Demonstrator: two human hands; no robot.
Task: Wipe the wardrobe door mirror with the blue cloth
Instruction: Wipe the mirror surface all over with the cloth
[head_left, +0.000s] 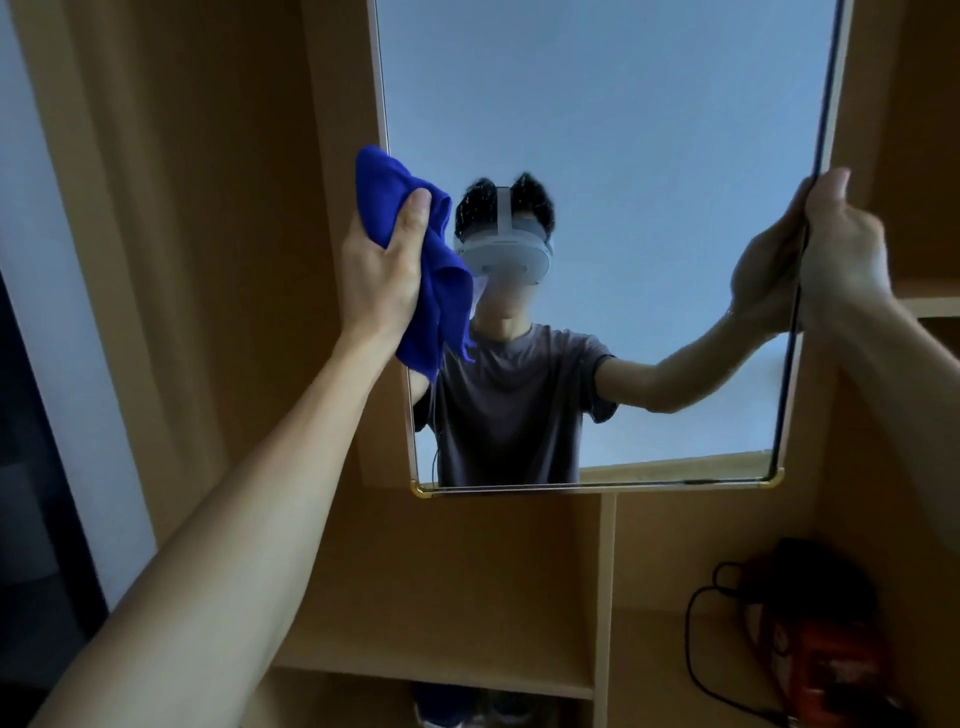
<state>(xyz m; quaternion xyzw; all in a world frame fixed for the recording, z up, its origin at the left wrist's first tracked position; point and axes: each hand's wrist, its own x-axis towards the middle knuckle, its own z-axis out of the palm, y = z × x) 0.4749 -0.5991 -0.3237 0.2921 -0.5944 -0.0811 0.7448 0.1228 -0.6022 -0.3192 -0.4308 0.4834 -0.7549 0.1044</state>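
The tall mirror (623, 130) with a thin pale frame and gold corner pieces fills the upper middle of the head view. My left hand (382, 270) grips a bunched blue cloth (431, 312) at the mirror's left edge, with the cloth hanging down over the glass. My right hand (844, 254) grips the mirror's right edge, thumb up, fingers curled behind the frame. The glass reflects a person wearing a white headset and a dark T-shirt.
Wooden wardrobe shelves (441, 670) and an upright divider (605, 597) lie below the mirror. A dark and red object with a black cable (826, 654) sits in the lower right compartment. A pale curtain (47, 312) hangs at far left.
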